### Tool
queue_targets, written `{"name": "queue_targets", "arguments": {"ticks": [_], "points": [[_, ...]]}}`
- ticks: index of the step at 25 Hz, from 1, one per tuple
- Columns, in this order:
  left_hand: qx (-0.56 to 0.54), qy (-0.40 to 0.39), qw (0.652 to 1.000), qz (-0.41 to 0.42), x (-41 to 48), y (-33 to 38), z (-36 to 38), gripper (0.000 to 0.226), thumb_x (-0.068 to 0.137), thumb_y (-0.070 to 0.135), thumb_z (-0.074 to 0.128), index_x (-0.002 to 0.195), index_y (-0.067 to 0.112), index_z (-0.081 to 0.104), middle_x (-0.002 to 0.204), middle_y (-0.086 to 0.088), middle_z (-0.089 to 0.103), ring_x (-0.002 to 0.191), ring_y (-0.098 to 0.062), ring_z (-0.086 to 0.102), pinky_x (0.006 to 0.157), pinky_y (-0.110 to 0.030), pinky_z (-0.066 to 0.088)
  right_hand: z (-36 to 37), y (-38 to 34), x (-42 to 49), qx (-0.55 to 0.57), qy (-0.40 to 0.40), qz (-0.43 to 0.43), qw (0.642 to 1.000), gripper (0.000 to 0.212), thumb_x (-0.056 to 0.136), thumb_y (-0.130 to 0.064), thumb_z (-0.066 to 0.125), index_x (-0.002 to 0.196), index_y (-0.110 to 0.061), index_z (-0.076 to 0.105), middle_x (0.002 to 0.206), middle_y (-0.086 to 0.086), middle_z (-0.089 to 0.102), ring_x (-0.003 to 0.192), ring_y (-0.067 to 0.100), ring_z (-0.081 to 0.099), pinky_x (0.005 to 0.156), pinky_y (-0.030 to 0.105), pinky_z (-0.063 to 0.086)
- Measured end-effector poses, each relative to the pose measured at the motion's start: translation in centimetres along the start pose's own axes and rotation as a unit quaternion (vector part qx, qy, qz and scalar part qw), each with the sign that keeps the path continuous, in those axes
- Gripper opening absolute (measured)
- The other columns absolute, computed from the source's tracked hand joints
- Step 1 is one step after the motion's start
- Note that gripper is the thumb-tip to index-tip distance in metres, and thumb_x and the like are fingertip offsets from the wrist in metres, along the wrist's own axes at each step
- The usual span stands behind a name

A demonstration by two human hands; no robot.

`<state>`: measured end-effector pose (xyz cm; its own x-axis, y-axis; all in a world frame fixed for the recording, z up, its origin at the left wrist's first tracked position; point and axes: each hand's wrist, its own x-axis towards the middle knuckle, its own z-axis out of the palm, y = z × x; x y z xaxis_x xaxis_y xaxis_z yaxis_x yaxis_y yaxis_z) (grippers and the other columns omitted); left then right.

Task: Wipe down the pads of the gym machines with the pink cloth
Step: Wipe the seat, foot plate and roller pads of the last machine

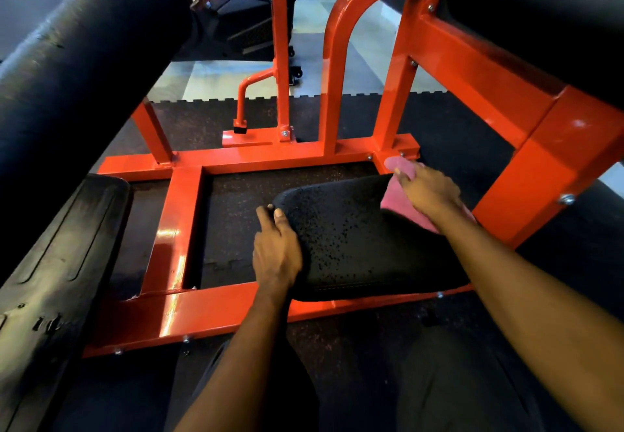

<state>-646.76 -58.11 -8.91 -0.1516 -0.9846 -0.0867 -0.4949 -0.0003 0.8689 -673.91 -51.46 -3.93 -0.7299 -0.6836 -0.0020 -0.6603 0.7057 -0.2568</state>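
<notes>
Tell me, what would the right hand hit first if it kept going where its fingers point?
Likely the orange frame, just beyond the pink cloth the right hand presses; depth is unclear.

Both your bare forearms enter from the lower edge of the frame and reach forward toward its centre. Your left hand [277,249], at centre frame, lies back-up, its fingers curled over the near edge of the pad [354,239]. Your right hand [429,192], right of centre and higher, lies palm-down with fingers extended, pressing on the pink cloth [401,165].
</notes>
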Motion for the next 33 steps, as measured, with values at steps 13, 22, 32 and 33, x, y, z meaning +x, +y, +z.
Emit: {"name": "queue_targets", "arguments": {"ticks": [13,22,32,33], "points": [[0.001,-0.005,1.000,0.011,-0.3,0.1,-0.4,0.036,0.105,0.048,0.019,0.134,0.033,0.034,0.112,-0.026,0.062,0.104,-0.044,0.058,0.085,-0.046,0.039,0.9,1.3,-1.1,-0.073,-0.016,-0.230,0.970,0.049,0.096,-0.057,0.024,0.138,-0.045,0.047,0.142,-0.007,0.052,0.134,0.033,0.045,0.110,0.048,0.033],[-0.013,-0.005,1.000,0.011,0.0,-0.2,-0.2,0.042,0.106,0.047,0.016,0.141,0.036,0.036,0.121,-0.023,0.061,0.111,-0.041,0.056,0.088,-0.044,0.038,0.4,-2.4,3.3,-0.057,-0.085,-0.002,0.995,0.072,0.088,-0.070,0.015,0.143,-0.037,0.047,0.151,0.013,0.047,0.137,0.039,0.045,0.115,0.053,0.032],[-0.045,0.000,0.999,0.002,0.1,-0.3,-0.3,0.042,0.106,0.044,0.016,0.141,0.034,0.039,0.124,-0.022,0.060,0.115,-0.040,0.055,0.091,-0.043,0.037,0.3,-1.9,2.4,-0.013,-0.088,0.052,0.995,0.060,0.096,-0.070,0.027,0.152,-0.047,0.032,0.164,0.017,0.021,0.143,0.049,0.031,0.113,0.064,0.031],[-0.047,-0.001,0.999,0.000,0.2,-0.2,-0.3,0.042,0.107,0.044,0.017,0.140,0.034,0.039,0.123,-0.023,0.060,0.114,-0.040,0.055,0.089,-0.042,0.037,0.3,-2.8,2.4,-0.030,-0.080,0.036,0.996,0.060,0.097,-0.067,0.026,0.151,-0.043,0.036,0.161,0.018,0.028,0.141,0.047,0.036,0.114,0.061,0.032]]}}
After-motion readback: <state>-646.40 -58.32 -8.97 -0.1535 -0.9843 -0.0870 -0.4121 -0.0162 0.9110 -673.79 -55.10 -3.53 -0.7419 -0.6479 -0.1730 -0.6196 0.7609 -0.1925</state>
